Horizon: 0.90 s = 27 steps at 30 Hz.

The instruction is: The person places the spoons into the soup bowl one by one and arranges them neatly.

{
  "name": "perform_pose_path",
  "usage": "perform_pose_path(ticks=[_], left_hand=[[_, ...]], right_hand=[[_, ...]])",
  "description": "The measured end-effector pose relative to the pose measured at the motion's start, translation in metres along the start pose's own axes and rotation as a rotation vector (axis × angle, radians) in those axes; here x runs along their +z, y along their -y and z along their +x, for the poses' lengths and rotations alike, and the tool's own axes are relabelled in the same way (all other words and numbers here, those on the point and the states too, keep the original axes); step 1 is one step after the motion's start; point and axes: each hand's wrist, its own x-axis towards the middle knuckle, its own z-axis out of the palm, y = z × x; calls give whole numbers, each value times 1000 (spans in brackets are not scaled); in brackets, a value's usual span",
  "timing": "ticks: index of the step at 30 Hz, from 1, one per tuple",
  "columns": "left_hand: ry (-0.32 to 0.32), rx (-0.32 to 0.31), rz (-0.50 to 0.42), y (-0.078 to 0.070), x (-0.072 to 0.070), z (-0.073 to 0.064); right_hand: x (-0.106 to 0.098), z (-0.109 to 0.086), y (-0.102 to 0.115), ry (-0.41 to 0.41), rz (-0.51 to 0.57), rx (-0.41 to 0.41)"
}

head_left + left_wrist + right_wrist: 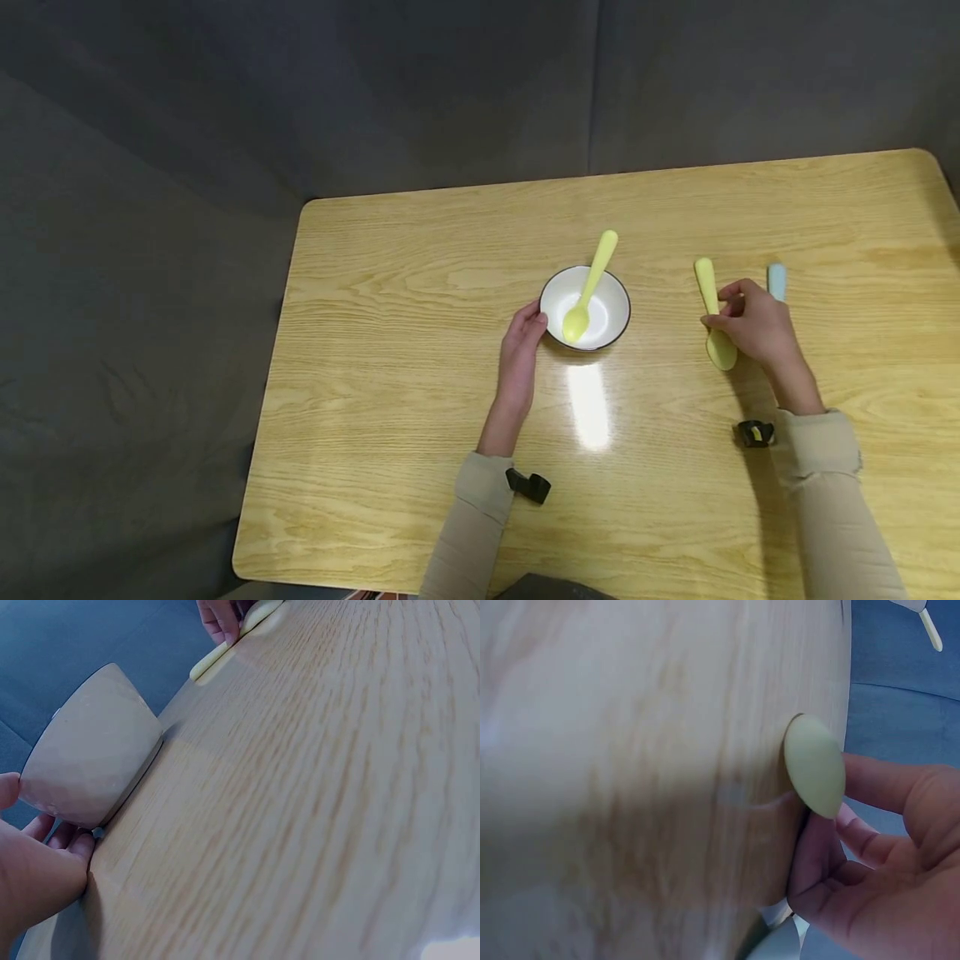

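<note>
Pinching the spoon [708, 290] near its neck, the right hand [761, 325] does best with a snug, level hold, clear of the blue spoon [777, 283] half hidden beside it. The spoon appears to rest on the table [390, 375], right of the bowl [613, 315]; the left hand [517, 354] grips that, and steadiness should stop the other spoon [590, 287] inside from sliding.

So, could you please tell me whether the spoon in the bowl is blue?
No, the spoon inside the white bowl is yellow, from handle to tip.
</note>
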Motion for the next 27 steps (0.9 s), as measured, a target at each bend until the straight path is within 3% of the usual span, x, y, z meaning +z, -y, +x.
perform_pose_path(ticks=[6, 13, 17, 23, 27], left_hand=[[22, 9, 2, -1, -1, -2], [-1, -2, 0, -1, -1, -3], [10, -9, 4, -2, 0, -3], [16, -6, -9, -2, 0, -3], [10, -7, -13, -2, 0, -3]], right_hand=[[0, 0, -1, 21, -8, 27], [0, -3, 0, 27, -32, 27], [-2, -7, 1, 31, 0, 47], [-6, -10, 8, 48, 169, 113], [-10, -11, 14, 17, 416, 157]])
